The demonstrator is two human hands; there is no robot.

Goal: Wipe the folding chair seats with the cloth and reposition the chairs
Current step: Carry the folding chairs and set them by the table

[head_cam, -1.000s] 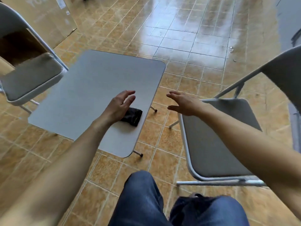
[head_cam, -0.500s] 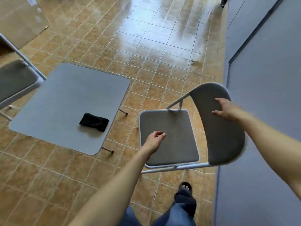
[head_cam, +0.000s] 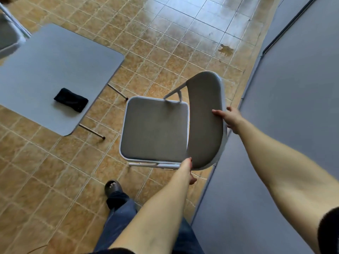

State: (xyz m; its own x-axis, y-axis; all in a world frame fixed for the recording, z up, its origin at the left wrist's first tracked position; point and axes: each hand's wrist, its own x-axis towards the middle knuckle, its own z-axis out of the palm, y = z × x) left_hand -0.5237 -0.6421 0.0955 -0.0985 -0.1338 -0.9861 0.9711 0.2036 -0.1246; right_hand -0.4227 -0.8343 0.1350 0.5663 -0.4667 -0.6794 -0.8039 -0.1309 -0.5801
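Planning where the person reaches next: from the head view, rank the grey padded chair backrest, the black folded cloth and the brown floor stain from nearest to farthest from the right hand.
1. Grey padded chair backrest, gripped by the right hand.
2. Brown floor stain, ahead by the wall.
3. Black folded cloth, far left on the grey table.

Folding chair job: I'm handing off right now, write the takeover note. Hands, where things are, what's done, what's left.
Left hand: gripping the near lower edge of the folding chair backrest.
Right hand: gripping the backrest's far edge, thumb on the padded front.
Chair: unfolded, beside the grey wall panel; whether its feet are on the floor cannot be told.
Cloth: folded, lying on the grey table, in neither hand.
Second chair: only partly in frame, top left, beyond the table.
Done: cannot tell whether any seat has been wiped.
Left: place this chair, then fetch the cloth for any unwiped seat.
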